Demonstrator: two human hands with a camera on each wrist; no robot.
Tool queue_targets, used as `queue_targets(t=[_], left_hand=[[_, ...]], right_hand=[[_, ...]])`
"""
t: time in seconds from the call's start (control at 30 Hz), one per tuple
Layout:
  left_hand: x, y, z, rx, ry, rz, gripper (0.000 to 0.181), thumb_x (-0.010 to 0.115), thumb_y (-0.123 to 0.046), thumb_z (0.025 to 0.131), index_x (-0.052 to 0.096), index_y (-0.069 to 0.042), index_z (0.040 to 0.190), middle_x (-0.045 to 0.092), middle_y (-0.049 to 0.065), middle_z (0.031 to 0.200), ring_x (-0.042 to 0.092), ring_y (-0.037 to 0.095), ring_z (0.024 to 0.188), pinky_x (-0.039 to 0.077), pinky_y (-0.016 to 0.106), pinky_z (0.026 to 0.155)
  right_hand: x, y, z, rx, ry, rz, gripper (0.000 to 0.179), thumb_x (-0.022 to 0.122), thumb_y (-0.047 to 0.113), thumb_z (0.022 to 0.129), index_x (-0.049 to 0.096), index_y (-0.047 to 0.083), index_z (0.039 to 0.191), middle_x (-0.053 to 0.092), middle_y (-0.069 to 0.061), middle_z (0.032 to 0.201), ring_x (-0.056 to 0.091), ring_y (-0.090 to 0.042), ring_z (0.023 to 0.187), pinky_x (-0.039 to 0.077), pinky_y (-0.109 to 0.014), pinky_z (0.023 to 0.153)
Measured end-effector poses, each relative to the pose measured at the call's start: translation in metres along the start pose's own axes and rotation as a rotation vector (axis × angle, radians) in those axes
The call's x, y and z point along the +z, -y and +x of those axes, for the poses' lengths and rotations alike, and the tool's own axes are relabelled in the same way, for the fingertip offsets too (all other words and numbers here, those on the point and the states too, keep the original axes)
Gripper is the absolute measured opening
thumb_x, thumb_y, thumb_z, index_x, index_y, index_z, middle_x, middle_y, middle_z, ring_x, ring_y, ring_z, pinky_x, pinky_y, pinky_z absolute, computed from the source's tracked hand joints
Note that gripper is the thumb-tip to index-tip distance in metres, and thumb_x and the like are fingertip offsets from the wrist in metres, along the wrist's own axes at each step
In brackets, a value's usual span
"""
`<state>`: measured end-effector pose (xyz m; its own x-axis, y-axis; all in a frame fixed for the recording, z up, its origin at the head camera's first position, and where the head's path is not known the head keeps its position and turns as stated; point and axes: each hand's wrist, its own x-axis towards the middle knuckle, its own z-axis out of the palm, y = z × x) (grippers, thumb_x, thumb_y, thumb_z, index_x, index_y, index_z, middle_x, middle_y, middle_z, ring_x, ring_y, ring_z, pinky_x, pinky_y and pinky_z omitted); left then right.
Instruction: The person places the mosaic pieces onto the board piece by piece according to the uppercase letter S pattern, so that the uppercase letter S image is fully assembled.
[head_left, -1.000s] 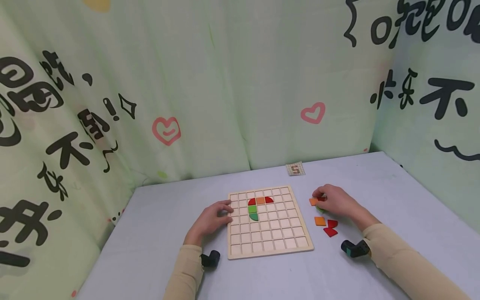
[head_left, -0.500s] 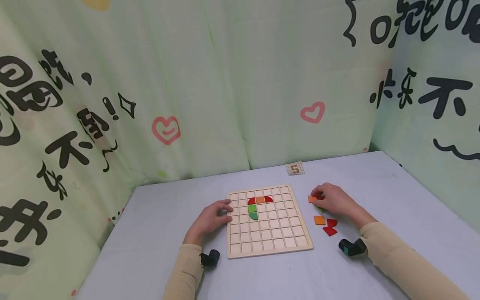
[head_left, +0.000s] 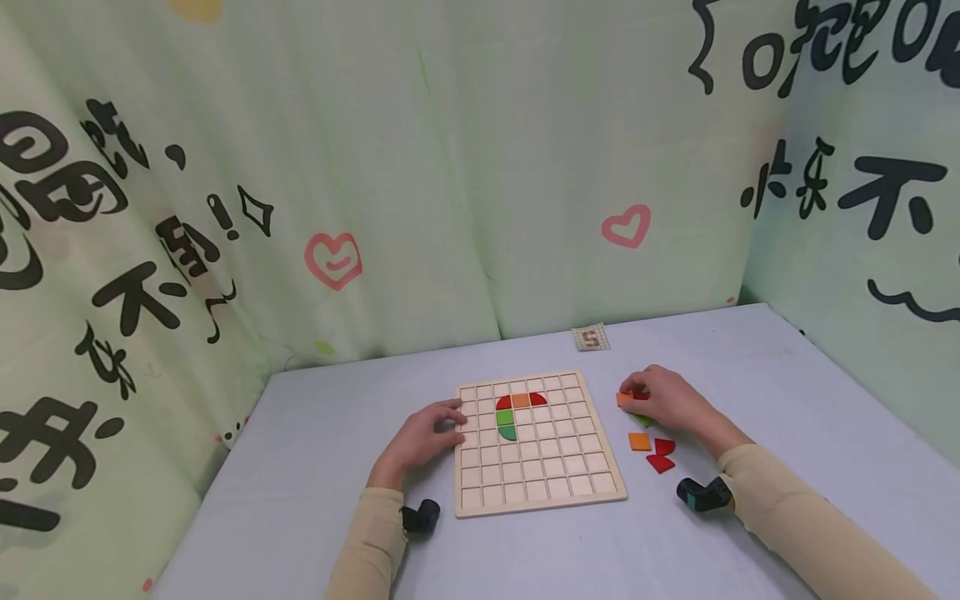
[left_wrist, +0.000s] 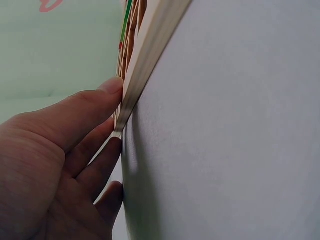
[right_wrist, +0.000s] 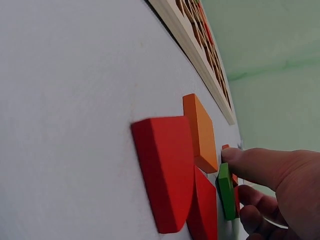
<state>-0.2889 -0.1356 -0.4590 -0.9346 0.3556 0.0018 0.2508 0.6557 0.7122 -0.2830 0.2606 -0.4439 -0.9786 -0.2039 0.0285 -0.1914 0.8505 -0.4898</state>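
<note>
A wooden grid board lies on the table with several red, orange and green blocks set in its upper cells. My left hand rests at its left edge; in the left wrist view the thumb touches the rim and the other fingers are loosely bent. Right of the board, my right hand pinches an orange square block, its far part hidden by the fingers. Beneath that hand lies a green block, with a red block partly covered by the fingers.
Nearer the front lie another orange square block and two red curved blocks. A small pattern card lies at the table's back edge. A printed curtain hangs behind the table.
My right hand has shifted slightly left and back, and the orange block at its fingertips moved a little with it. The left hand and the board stay put.
</note>
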Motion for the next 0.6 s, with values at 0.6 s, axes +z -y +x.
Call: queue_targets(t=[0.6], left_hand=[[0.000,0.000,0.001,-0.016,0.000,0.008,0.020,0.073,-0.013,0.087,0.070,-0.011,0.107,0.050,0.008,0.145,0.037,0.032,0.139,0.030,0.051,0.113]], right_hand=[[0.001,0.013,0.002,-0.048,-0.088,0.062,0.029,0.070,0.016,0.090,0.067,-0.001,0.113,0.063,-0.010,0.099,0.056,-0.024,0.089,0.053,-0.040,0.079]])
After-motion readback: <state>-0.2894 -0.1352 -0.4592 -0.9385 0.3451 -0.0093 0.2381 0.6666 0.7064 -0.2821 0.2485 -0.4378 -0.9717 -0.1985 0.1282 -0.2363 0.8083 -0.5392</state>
